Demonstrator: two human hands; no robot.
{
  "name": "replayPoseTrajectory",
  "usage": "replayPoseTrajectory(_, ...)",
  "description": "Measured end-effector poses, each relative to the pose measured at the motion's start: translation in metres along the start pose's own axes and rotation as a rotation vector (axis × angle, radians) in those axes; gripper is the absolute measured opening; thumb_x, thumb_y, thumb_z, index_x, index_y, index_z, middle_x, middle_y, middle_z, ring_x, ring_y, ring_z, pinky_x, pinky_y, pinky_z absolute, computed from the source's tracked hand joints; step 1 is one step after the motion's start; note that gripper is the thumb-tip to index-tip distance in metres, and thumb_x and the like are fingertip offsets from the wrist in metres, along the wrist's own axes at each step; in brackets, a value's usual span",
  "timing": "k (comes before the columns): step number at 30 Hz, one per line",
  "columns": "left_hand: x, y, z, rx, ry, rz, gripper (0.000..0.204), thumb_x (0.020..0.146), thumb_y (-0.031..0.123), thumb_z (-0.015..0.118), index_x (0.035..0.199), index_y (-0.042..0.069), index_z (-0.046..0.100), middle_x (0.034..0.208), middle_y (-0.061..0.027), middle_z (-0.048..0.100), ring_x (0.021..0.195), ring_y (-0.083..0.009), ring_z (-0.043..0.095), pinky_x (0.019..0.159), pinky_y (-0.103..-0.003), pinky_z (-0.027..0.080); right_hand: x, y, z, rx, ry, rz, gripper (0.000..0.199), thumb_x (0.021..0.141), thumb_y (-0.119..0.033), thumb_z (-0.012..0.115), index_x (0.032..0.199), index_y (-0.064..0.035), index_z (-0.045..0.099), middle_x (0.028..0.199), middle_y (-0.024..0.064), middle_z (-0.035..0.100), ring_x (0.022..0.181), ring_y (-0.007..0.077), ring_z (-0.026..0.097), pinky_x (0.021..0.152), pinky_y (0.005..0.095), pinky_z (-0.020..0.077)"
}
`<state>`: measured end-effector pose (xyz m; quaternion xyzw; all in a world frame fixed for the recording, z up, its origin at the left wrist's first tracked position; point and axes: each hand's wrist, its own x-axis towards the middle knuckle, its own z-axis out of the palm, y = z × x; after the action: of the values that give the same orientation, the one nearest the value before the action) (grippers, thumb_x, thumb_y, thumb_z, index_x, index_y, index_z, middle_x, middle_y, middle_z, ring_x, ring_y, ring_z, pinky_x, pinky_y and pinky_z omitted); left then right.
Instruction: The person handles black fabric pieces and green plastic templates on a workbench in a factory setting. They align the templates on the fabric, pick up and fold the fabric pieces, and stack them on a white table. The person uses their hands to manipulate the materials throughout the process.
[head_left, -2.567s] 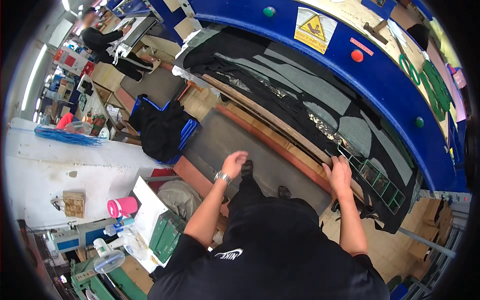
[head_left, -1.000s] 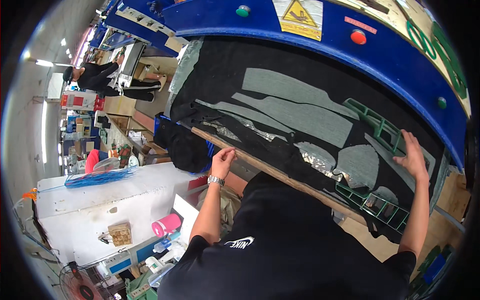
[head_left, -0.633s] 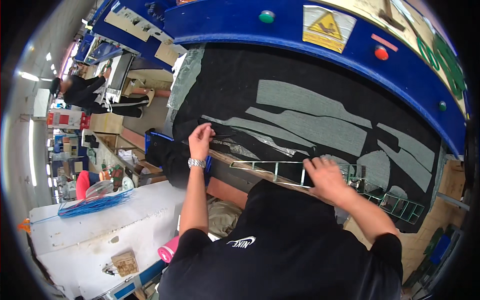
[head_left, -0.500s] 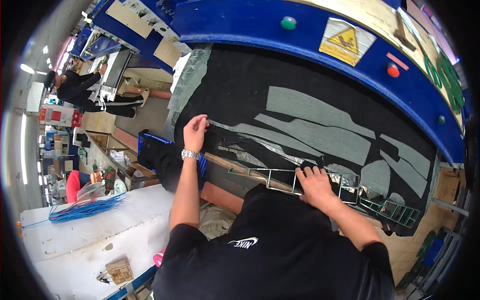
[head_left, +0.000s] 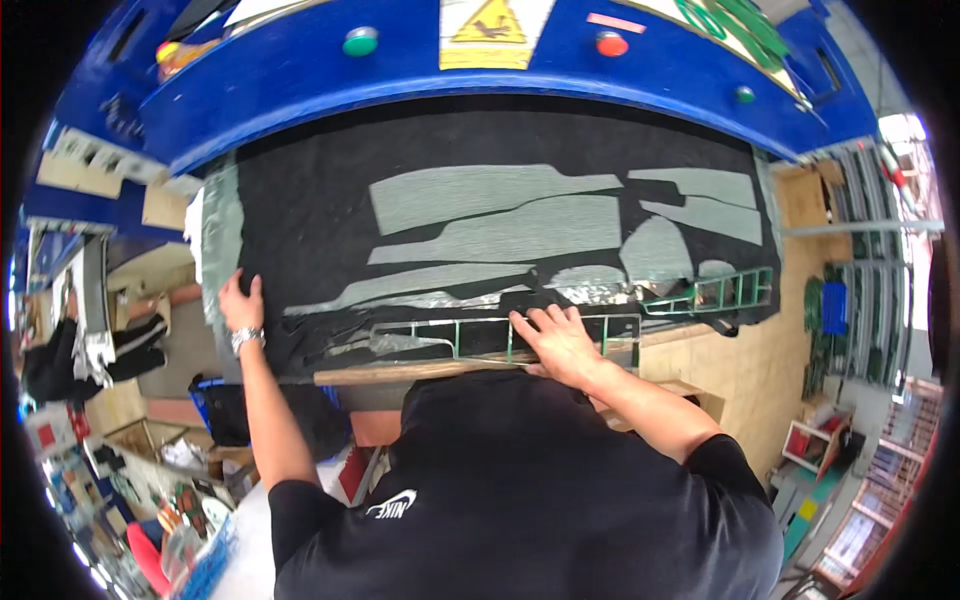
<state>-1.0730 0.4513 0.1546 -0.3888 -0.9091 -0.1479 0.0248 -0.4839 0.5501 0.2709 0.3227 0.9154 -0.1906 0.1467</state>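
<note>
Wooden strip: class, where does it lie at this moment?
In the head view, the wooden strip lies below centre, along the near edge of the black fabric, between the green frame and the black shirt.

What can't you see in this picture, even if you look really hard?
From the head camera:
- Part of the green frame: hidden under the right hand.
- Whether the left hand pinches the black cloth or just touches it: the fingertips look too small to tell.
- The head of the co-worker: cut off at the dark left rim.
- Each single strand of the blue bundle: too blurry.
</note>
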Motion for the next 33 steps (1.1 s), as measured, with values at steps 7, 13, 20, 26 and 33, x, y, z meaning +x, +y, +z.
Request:
replayPoseTrajectory(7,0.002,0.017,-0.004,0.046,-0.057,-0.107,0.066,0.081,0.052,0.078,0.133,0.015,0.062,0.126,-0.0198,0.059,0.115,-0.0379,0.059,0.097,-0.049,0.049,0.007,0.001,0.009,0.103,0.042,0.013,0.093,0.068,-0.024,0.088,0.147,-0.0081,0.042,0.134,0.0153,0.054,0.126,0.0353,0.050,0.109,0.0518,0.0379)
replayPoseTrajectory(13,0.015,-0.019,-0.005,-0.092,-0.122,-0.194,0.066,0.075,0.049,0.085,0.122,0.007,0.064,0.103,-0.0211,0.067,0.099,-0.0369,0.065,0.089,-0.045,0.051,0.041,0.069,-0.072,0.389,0.270,0.307,0.064,0.082,-0.048,0.077,0.123,0.0003,0.065,0.125,0.0228,0.064,0.121,0.0382,0.058,0.105,0.0473,0.0459)
replayPoseTrajectory(20,0.026,-0.005,-0.015,-0.092,-0.197,-0.217,0.058,0.075,0.048,0.085,0.105,0.001,0.067,0.098,-0.0201,0.072,0.094,-0.0357,0.069,0.084,-0.045,0.052,0.100,0.245,-0.061,0.181,0.487,0.880,0.053,0.085,-0.051,0.072,0.106,-0.0017,0.073,0.111,0.0241,0.070,0.107,0.0389,0.068,0.092,0.0467,0.0532)
replayPoseTrajectory(26,0.020,-0.008,-0.026,-0.107,-0.219,-0.145,0.048,0.083,0.045,0.077,0.083,-0.001,0.063,0.082,-0.0247,0.066,0.079,-0.0424,0.063,0.072,-0.048,0.047,0.119,0.250,-0.049,0.211,0.356,1.112,0.053,0.089,-0.057,0.067,0.117,-0.0125,0.068,0.127,0.0183,0.065,0.125,0.0397,0.057,0.101,0.0560,0.0477)
replayPoseTrajectory(33,0.019,-0.014,-0.034,-0.099,-0.190,-0.134,0.046,0.083,0.041,0.080,0.089,-0.002,0.064,0.086,-0.0200,0.067,0.081,-0.0333,0.063,0.076,-0.043,0.049,0.108,0.257,-0.037,0.105,0.508,1.060,0.049,0.088,-0.055,0.070,0.116,-0.0151,0.064,0.127,0.0119,0.062,0.127,0.0387,0.052,0.099,0.0624,0.0425)
